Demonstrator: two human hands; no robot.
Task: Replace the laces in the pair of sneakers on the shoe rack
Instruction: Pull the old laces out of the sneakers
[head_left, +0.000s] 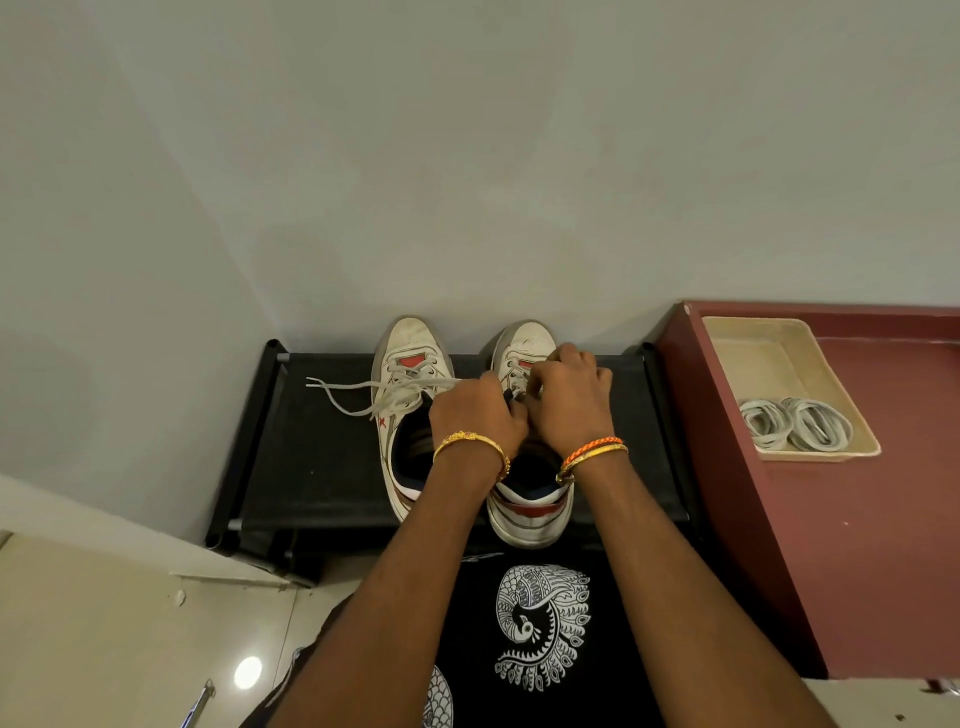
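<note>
Two worn white sneakers stand side by side on top of a black shoe rack (311, 467), toes toward the wall. The left sneaker (402, 374) has its old grey-white lace (353, 395) loosened, with the ends trailing out to the left. Both my hands work over the lacing of the right sneaker (524, 343). My left hand (475, 415) and my right hand (569, 395) have their fingers curled and pinch that shoe's lace between them. The hands hide most of the right shoe's tongue and eyelets.
A maroon cabinet (857, 519) stands right of the rack. On it sits a beige tray (753, 353) holding two coiled white laces (795, 431). A grey wall rises directly behind the rack. Pale floor tiles lie at the lower left.
</note>
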